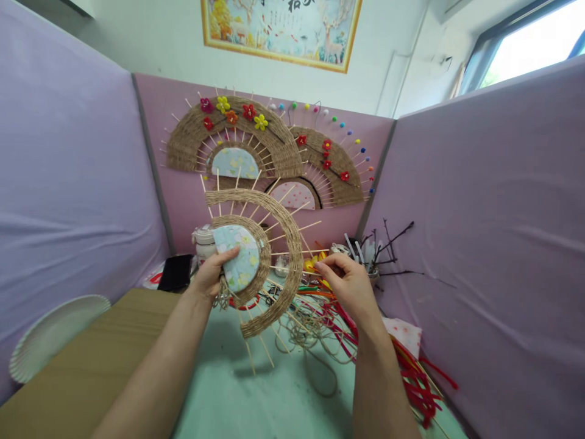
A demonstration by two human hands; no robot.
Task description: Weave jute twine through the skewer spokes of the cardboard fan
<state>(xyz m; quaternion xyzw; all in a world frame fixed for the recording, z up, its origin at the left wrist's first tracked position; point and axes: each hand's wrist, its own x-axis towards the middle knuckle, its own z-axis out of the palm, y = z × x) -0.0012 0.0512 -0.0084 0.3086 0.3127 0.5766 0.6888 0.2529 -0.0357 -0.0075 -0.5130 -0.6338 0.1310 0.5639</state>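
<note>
My left hand (217, 271) grips a half-round woven fan (292, 244), thumb pressed on its blue floral cloth centre (244, 274). Two bands of brown twine are woven through thin wooden sticks that spread outward. The fan is held up above the table, its straight side to the left. At its right edge, my right hand (345, 280) has thumb and forefinger pinched together. A stick end and a thin slanting strand both meet those fingertips; which one is pinched, I cannot tell.
Loose twine (315, 329) and red fuzzy stems (420, 390) lie on the green table (265, 402). Dark twigs (388, 244) stand at the right. Two finished fans (183, 137) lean on the pink back panel. A cardboard sheet (91, 366) and black phone (176, 272) lie left.
</note>
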